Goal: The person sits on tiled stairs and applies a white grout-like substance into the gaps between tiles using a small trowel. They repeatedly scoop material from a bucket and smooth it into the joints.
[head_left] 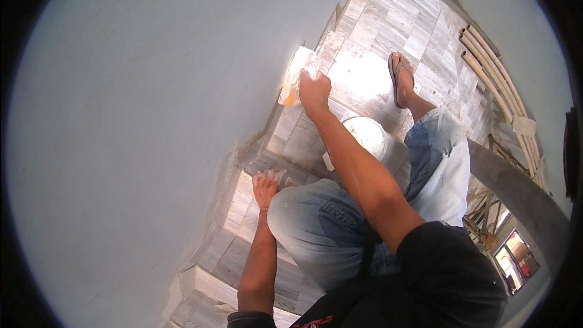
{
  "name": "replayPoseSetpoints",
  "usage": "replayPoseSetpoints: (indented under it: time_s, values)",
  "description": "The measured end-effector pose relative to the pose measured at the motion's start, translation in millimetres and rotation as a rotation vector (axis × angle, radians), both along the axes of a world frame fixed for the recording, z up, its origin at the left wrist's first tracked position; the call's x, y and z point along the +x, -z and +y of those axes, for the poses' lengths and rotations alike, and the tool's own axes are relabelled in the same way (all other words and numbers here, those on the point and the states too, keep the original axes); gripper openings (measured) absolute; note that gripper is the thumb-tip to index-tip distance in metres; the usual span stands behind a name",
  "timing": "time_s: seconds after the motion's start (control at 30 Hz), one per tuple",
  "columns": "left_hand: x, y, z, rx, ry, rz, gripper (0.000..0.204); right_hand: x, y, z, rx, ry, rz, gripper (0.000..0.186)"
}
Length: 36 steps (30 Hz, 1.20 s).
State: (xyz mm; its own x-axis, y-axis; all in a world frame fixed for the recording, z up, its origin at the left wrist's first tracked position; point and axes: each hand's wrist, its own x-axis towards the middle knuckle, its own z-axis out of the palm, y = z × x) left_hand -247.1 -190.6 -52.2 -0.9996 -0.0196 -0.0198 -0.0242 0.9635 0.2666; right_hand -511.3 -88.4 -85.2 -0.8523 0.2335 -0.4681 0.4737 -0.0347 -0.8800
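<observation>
My right hand [314, 92] is closed on a flat, whitish plastering float [294, 78] with an orange-yellow stain near one end. The float is at the foot of the grey wall [139, 103], along the tiled edge. White residue covers the fingertips there. Lower down, beside my bent left knee, my left hand [266, 188] rests by the edge of a tiled step [242, 197]. Its fingers are curled and whitened, and what they grip, if anything, is hidden. A white bucket [365, 135] with pale material inside stands beneath my right forearm.
Wood-look tiles [398, 3] cover the floor and steps. My right foot [402, 79], in a flip-flop, is planted beyond the bucket. Several long poles [495, 76] lie along the right wall. A window [516, 258] shows at the lower right.
</observation>
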Motion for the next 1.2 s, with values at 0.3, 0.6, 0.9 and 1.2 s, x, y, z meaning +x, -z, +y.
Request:
replayPoseSetpoints:
  time_s: [0.3,0.6,0.9,1.2]
  values:
    - [0.7,4.5,0.5,-0.014,0.010,0.048,0.033,-27.4,38.1,13.0,-0.053,0.127,-0.092,0.026]
    - [7.0,3.2,-3.1,0.046,-0.023,0.075,0.032,9.6,7.7,16.4,-0.160,0.141,0.018,0.026]
    - [-0.5,5.9,1.0,0.053,0.014,0.030,0.034,-63.6,39.8,29.3,-0.155,0.098,-0.246,0.038]
    - [2.7,1.8,-1.1,0.036,-0.008,0.034,0.033,12.9,15.0,35.5,-0.279,0.181,-0.129,0.029]
